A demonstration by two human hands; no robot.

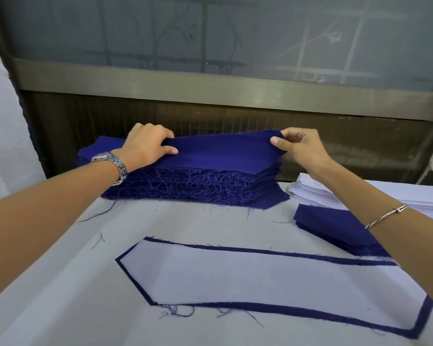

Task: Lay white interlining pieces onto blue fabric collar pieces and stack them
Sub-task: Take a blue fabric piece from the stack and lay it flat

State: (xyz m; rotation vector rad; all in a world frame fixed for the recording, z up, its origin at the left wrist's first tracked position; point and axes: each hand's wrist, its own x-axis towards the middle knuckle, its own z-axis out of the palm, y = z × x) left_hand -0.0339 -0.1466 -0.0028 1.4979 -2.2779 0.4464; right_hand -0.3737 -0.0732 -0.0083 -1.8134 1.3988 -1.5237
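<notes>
White stack cut off R; small blue pile's end prob. behind forearm.

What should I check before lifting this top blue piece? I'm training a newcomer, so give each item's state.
1. Left hand grips the left end of the top blue piece: ok.
2. Right hand pinches its right corner: ok.
3. Only one layer lifted off the blue stack: cannot tell.
4. Laid interlining piece in front sits inside its blue border: ok.
5. White interlining stack lies right of the blue stack: ok.
</notes>
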